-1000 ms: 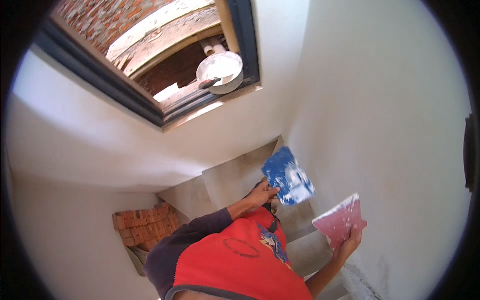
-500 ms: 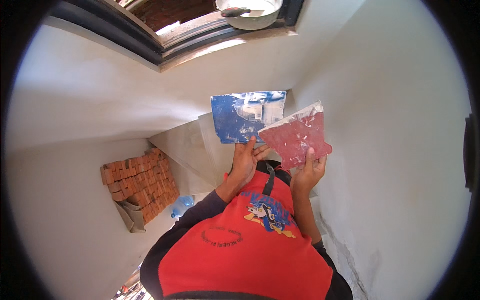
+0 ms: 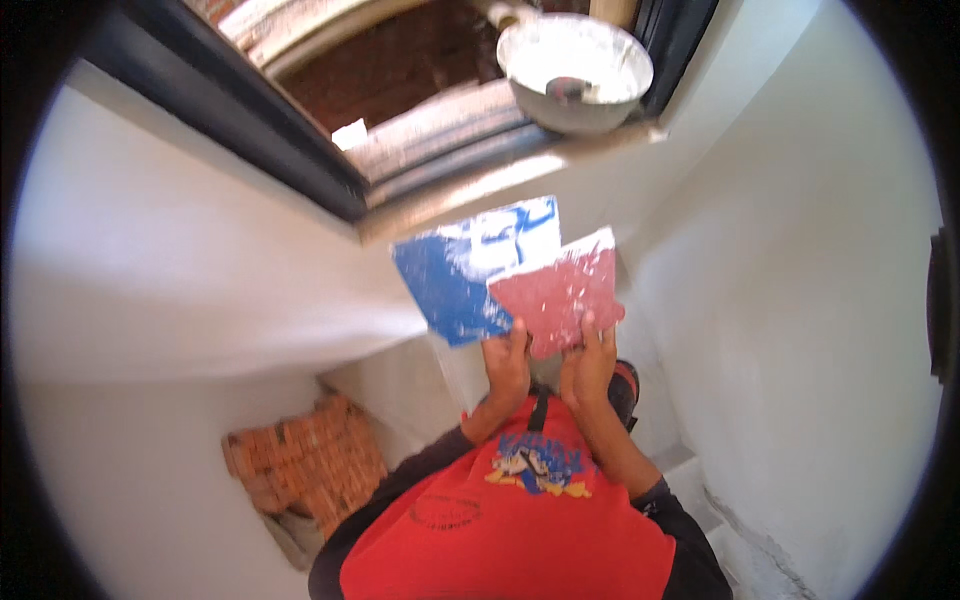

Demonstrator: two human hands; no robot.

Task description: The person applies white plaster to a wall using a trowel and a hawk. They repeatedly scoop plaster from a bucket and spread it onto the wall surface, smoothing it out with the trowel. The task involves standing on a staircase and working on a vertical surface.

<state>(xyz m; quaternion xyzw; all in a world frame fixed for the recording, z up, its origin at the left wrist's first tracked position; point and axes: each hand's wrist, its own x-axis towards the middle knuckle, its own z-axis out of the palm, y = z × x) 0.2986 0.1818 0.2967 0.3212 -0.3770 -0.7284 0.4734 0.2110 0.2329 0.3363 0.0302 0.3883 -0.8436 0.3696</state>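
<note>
My left hand (image 3: 507,365) grips a flat blue plastering blade (image 3: 440,280) by its lower edge, thumb on top. White paste is smeared over the blade's upper right part. In my right hand (image 3: 590,365) is a flat red plastering blade (image 3: 560,300) with a notched lower edge and white paste along its upper edge. The red blade overlaps the right part of the blue one and hides it there. Both are held in front of my chest, below the window sill.
A white bowl (image 3: 575,110) with white paste and a dark-ended tool inside stands on the dark window frame (image 3: 300,140). Plastered walls (image 3: 790,330) rise at both sides. Stacked orange bricks (image 3: 310,465) lie at the lower left. A shoe (image 3: 624,390) shows beside my right arm.
The view has shifted, bringing the window and bowl lower and further into sight. The blue blade has tilted, and the red blade now overlaps it more. Both hands have drawn closer together.
</note>
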